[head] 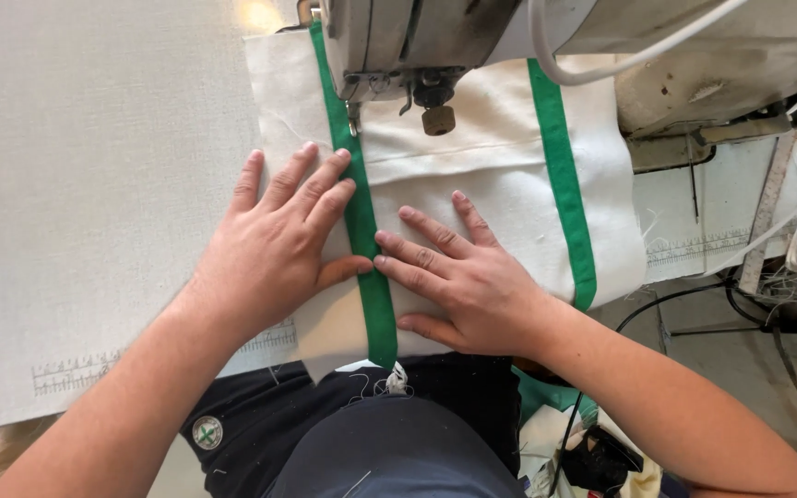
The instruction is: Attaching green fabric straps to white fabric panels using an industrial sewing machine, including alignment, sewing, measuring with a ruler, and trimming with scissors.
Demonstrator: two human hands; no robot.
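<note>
Both hands lie flat and open, gripping nothing, on a piece of white canvas fabric [500, 198] spread over a pale bench [94, 184] at an industrial sewing machine [417, 41]. From the head camera, the left hand [274, 249] presses the cloth just left of a green webbing strip [362, 231], its fingertips touching the strip's edge; the right hand [454, 272] presses just right of it, fingertips meeting the same band. The strip's long axis runs from the near edge of the fabric, at the person's lap, straight away toward the presser foot [354, 111], its far end already under the machine head. A second green strip [565, 184] lies parallel, well to the right. Good handling here appears to mean even downward pressure from both palms, the strip kept square to the needle line, and fingertips held clear of the foot.
</note>
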